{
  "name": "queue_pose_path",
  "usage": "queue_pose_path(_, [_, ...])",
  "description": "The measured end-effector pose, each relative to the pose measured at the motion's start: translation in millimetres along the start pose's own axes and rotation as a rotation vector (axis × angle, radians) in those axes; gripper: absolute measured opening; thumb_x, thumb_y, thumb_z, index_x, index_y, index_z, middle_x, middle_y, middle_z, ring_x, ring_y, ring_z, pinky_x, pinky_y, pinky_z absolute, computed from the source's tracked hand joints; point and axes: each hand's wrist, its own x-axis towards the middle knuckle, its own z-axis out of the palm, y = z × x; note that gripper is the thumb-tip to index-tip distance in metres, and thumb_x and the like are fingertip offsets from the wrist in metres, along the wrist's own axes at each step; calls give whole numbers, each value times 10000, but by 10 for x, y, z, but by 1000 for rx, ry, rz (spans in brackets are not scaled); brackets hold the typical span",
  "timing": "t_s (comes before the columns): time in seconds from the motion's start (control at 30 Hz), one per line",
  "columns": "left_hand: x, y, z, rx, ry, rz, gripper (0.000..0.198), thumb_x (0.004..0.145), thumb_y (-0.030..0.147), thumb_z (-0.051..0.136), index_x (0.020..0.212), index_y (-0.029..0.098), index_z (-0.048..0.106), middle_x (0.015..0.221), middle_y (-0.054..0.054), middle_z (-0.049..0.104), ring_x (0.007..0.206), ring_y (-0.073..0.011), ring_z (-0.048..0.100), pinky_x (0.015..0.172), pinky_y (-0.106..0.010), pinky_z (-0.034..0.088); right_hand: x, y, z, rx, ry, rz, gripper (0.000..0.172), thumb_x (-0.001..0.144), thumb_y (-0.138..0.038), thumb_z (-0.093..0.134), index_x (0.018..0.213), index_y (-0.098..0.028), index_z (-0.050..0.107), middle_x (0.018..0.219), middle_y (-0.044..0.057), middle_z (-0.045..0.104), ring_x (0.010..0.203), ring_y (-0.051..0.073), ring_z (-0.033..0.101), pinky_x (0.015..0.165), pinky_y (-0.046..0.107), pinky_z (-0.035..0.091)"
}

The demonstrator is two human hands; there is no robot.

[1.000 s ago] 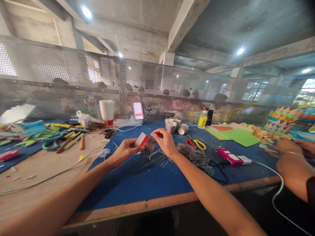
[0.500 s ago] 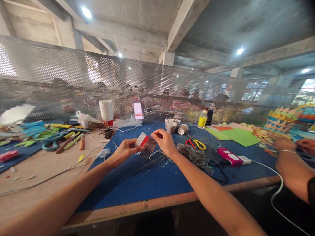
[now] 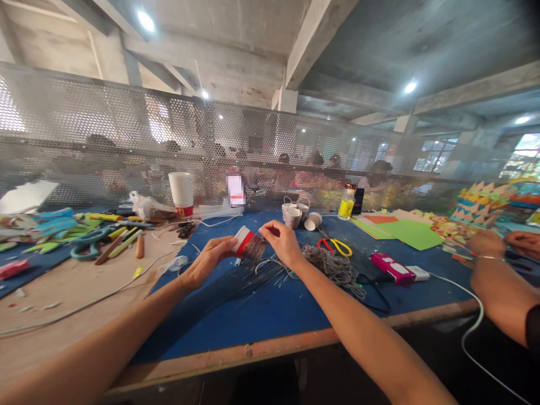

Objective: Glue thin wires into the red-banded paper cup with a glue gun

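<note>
Cup (image 3: 245,242), white with a red band and a greyish-brown lower part, was held tilted above the blue mat (image 3: 253,323). The left hand (image 3: 210,260) gripped it at the rim end, fingers drawn in against the side. The right hand (image 3: 283,245) had thumb and forefinger pressed together at the base edge; any strand between them was too small to tell. Grey cord (image 3: 335,269) lay heaped beside the right forearm, near scissors (image 3: 342,248)

I see from far a blue table (image 3: 236,329), which carries the cord (image 3: 333,269). Counted from this cord, cups (image 3: 292,216) stay at eleven o'clock, the bottle (image 3: 346,208) at twelve, the papers (image 3: 415,233) at two, the box (image 3: 390,268) at three.
</note>
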Motion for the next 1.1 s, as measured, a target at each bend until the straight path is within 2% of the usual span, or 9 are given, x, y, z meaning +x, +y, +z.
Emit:
queue_pose_path(0.17, [15, -28, -4, -14, 44, 20, 307, 891, 413, 581, 959, 149, 722, 937, -53, 703, 868, -215, 603, 848, -351, 510, -2, -32, -8, 11, -1, 14, 213, 860, -388, 591, 811, -191, 655, 773, 10, 681, 737, 151, 628, 746, 261, 491])
queue_pose_path(0.4, [-9, -12, -1, 1, 48, 17, 270, 893, 409, 580, 890, 164, 692, 857, -25, 654, 800, -180, 573, 828, -317, 500, -8, -49, -8, 32, -6, 27, 186, 855, -365, 599, 808, -192, 648, 762, 6, 682, 705, 149, 642, 738, 265, 504])
queue_pose_path(0.83, [-27, 26, 35, 33, 62, 40, 266, 877, 405, 573, 749, 180, 634, 756, -1, 573, 763, -174, 531, 817, -312, 499, 1, 22, 8, -7, -8, 11, 175, 862, -354, 596, 809, -197, 653, 766, 7, 687, 717, 153, 651, 743, 268, 506])
queue_pose_path(1.1, [-27, 33, 41, 44, 42, 35, 263, 889, 409, 565, 759, 185, 613, 759, 13, 563, 762, -163, 521, 814, -292, 486, -2, 45, 16, -20, -10, 13, 180, 852, -352, 603, 805, -187, 658, 767, 11, 684, 706, 146, 632, 727, 257, 499])
